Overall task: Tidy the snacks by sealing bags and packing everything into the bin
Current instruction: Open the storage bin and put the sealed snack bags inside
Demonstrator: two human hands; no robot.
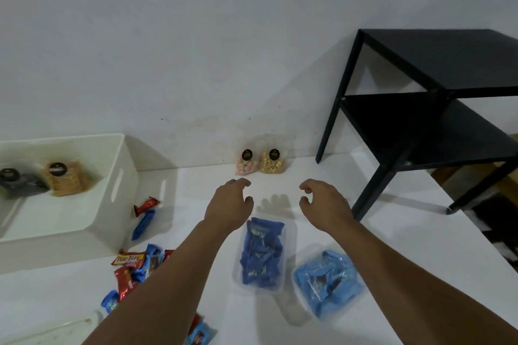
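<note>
Mid-reach: both hands out over the table toward the two small snack bags at the wall, nothing held.

Head view: left hand (229,202) and right hand (322,202) hover with fingers loosely curled and empty, just short of the pink-mix bag (246,162) and the nut bag (272,161), which stand upright side by side against the wall. Looks like the fetch step; next move likely calls for one grip per bag, checking the seals, then carrying left to the white bin (117,176), which already holds a dark bag (19,180) and a cracker bag (66,178). Still out: dark-blue clear bag (262,252), light-blue clear bag (328,283), loose wrapped candies (134,269) beside the bin. Surface: white table (378,246), plain pale wall behind, black two-tier shelf (437,78) at right.
</note>
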